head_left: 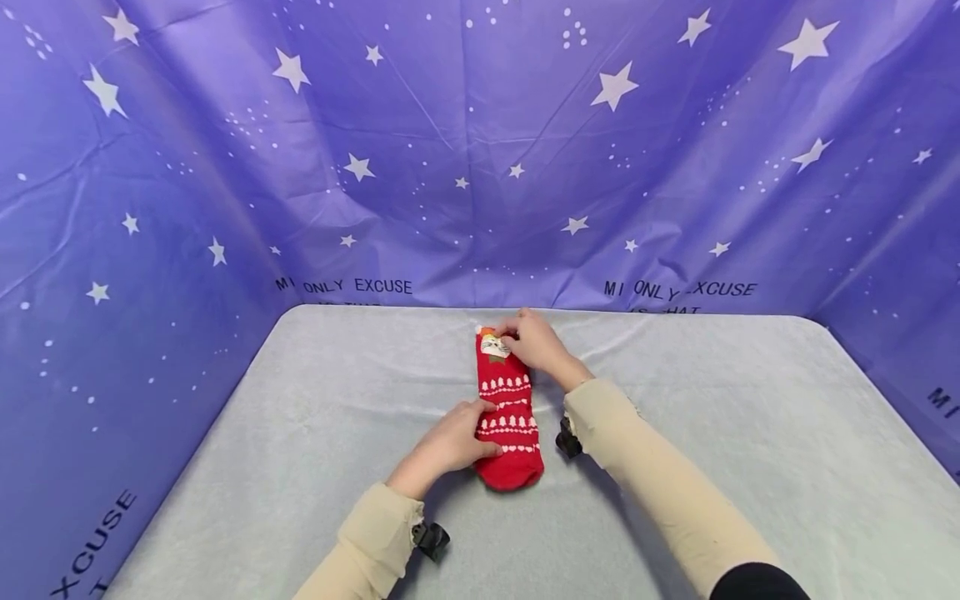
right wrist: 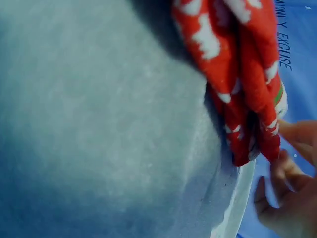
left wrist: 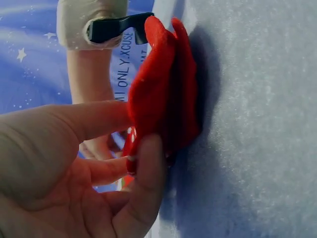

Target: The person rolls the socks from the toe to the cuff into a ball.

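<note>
A red sock (head_left: pixel 510 477) with rows of white trees and a whiskered white face lies lengthwise at the middle of the table. My left hand (head_left: pixel 452 437) pinches its left edge in the lower half, thumb nearer the rounded bottom end. At the far end, beside the face patch, my right hand (head_left: pixel 538 342) pinches the upper right edge. The left wrist view shows the red fabric (left wrist: pixel 151 82) standing in two layers with a gap between them, the left fingers around one side. Two folds of patterned fabric (right wrist: pixel 247 64) show in the right wrist view, fingertips at their far end.
A pale grey cloth covers the table (head_left: pixel 300 433). Purple curtain (head_left: pixel 465 167) with white stars and printed lettering rises behind the table and along both sides. Black wrist mounts (head_left: pixel 431 540) sit on the beige sleeves (head_left: pixel 660 483).
</note>
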A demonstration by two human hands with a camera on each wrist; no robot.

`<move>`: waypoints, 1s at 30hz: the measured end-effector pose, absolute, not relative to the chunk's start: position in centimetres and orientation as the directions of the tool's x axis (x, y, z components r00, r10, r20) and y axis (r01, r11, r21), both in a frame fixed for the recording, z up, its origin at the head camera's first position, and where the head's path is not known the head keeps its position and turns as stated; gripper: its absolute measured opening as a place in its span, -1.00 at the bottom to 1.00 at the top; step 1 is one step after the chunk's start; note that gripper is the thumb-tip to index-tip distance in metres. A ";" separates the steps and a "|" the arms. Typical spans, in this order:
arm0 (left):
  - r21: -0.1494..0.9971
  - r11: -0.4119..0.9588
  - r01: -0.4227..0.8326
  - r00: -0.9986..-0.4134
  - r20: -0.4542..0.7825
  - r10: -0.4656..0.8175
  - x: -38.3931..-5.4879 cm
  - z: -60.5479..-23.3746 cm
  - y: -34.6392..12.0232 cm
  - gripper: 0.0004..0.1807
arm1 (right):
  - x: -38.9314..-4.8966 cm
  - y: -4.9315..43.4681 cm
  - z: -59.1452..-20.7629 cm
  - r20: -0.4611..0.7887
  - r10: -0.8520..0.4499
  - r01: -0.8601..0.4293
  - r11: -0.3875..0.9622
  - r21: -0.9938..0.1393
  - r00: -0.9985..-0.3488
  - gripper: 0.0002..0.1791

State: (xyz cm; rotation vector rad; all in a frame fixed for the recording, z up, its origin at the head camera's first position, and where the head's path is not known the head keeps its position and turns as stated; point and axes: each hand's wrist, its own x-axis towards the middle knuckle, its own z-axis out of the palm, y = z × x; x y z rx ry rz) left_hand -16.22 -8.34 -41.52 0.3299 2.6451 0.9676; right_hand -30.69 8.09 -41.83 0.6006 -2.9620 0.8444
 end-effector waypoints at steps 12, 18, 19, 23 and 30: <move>0.467 0.850 0.242 -0.936 -0.118 0.331 -14.7 -40.4 -9.2 -0.55 | -26.5 10.5 -39.3 0.008 -0.510 -0.441 0.736 -0.514 -0.860 -0.52; 0.459 0.771 0.441 -0.837 -0.098 0.538 -13.9 -39.5 -9.4 -0.72 | -21.8 12.4 -37.3 -0.041 -0.634 -0.452 0.594 -0.666 -0.773 -0.64; 0.466 0.758 0.457 -0.817 -0.117 0.564 -13.8 -39.5 -9.3 -0.71 | -21.1 12.6 -37.3 -0.060 -0.653 -0.452 0.585 -0.673 -0.755 -0.65; 0.461 0.745 0.482 -0.776 -0.170 0.608 -13.6 -39.7 -8.9 -0.64 | -18.9 13.3 -37.5 -0.110 -0.719 -0.472 0.556 -0.685 -0.687 -0.72; 0.386 0.789 0.477 -0.790 -0.204 0.578 -13.7 -40.6 -8.0 -0.61 | -17.6 13.7 -39.3 -0.189 -0.770 -0.457 0.535 -0.710 -0.609 -0.69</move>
